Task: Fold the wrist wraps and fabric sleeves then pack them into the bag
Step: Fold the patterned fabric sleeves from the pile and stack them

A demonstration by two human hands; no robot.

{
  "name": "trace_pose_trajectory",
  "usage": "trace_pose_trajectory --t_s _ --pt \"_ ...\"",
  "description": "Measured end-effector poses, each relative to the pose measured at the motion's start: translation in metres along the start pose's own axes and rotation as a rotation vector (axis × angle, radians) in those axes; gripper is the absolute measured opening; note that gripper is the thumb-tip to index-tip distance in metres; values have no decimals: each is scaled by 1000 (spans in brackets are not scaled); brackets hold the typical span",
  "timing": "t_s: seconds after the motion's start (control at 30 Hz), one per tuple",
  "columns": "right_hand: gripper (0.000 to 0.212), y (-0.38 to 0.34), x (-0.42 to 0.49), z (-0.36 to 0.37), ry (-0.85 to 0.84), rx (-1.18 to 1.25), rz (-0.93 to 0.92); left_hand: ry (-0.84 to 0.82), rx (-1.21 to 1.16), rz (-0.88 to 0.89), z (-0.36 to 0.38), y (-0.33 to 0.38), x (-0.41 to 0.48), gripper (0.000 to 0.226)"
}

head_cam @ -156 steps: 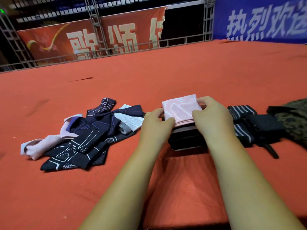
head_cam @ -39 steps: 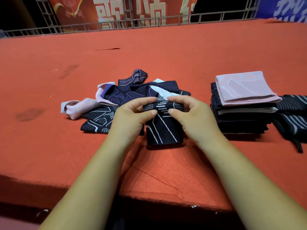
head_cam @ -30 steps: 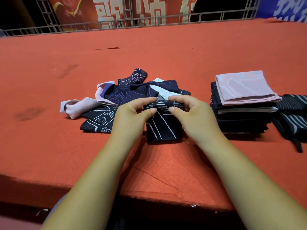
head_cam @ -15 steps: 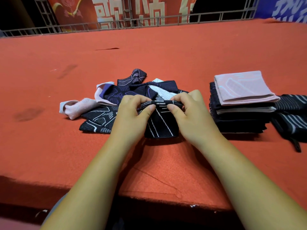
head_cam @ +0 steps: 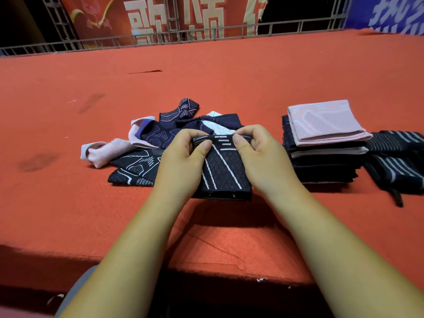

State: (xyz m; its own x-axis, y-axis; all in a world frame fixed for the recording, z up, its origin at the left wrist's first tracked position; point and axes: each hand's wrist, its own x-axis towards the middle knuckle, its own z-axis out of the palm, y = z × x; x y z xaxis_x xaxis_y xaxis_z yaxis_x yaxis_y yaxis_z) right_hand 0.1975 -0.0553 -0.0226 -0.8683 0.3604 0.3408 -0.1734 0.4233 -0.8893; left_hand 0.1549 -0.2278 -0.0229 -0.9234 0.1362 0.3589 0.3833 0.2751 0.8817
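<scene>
Left hand [head_cam: 183, 157] and right hand [head_cam: 259, 157] both pinch the dark patterned sleeve [head_cam: 226, 174] by its top edge, left of the folded stack [head_cam: 321, 164]. Fingertips hidden behind fabric. Striped wraps [head_cam: 399, 164] right of stack, cut by frame. Red carpeted platform [head_cam: 229, 76]; railing [head_cam: 298, 25] and banner [head_cam: 174, 19] beyond stack.

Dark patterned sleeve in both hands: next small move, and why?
Probably lift the dark sleeve onto the folded stack to its right. The left hand and right hand each pinch its far edge. It looks folded double, with its near edges lined up, and the stack, topped by a pink piece, sits just beside the right hand.
</scene>
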Motion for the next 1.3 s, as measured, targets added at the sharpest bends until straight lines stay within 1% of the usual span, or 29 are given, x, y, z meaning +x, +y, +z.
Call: trace_pose_trajectory --t_s 0.07,0.1,0.13,0.2,0.23,0.27,0.33,0.4,0.47,0.53,0.83,0.93,1.0,1.07,1.17,1.3 --pt "28 -3 1 -3 -32 82 114 31 -20 -14 0 3 -1 14" --pt "35 -6 0 -6 -85 113 180 56 -34 -24 0 4 0 15" --pt "36 -10 -2 -9 -171 143 242 77 -66 -42 0 6 -1 14" --pt "26 -18 -8 -16 -356 197 318 94 -168 -92 1 12 -3 13" --pt "22 -22 -11 -20 -400 201 314 89 -226 -121 3 16 -4 15" --pt "18 -24 -14 -23 -405 192 280 68 -297 -151 4 20 -6 19" --pt "12 -28 -14 -28 -317 167 195 -3 -411 -192 8 28 -9 26" --pt "11 -33 -10 -35 -187 132 133 -121 -456 -208 11 35 -13 25" --pt "9 -35 -7 -44 -73 98 79 -226 -466 -219 17 39 -14 22" --pt "9 -36 -4 -54 4 86 49 -256 -434 -210 23 46 -14 20" --pt "15 -30 21 -111 203 93 56 -260 -408 -111 76 93 17 20" --pt "25 -20 32 -135 330 -19 32 -231 -356 -62 103 106 29 22" --pt "32 -14 35 -148 416 -113 20 -214 -275 -17 122 107 37 31" --pt "34 -10 36 -158 471 -195 26 -180 -203 -6 137 107 43 40" --pt "33 -1 36 -163 494 -305 55 -142 -137 -32 154 98 47 40" --pt "34 14 39 -161 480 -395 135 -118 -2 -31 167 81 43 39"
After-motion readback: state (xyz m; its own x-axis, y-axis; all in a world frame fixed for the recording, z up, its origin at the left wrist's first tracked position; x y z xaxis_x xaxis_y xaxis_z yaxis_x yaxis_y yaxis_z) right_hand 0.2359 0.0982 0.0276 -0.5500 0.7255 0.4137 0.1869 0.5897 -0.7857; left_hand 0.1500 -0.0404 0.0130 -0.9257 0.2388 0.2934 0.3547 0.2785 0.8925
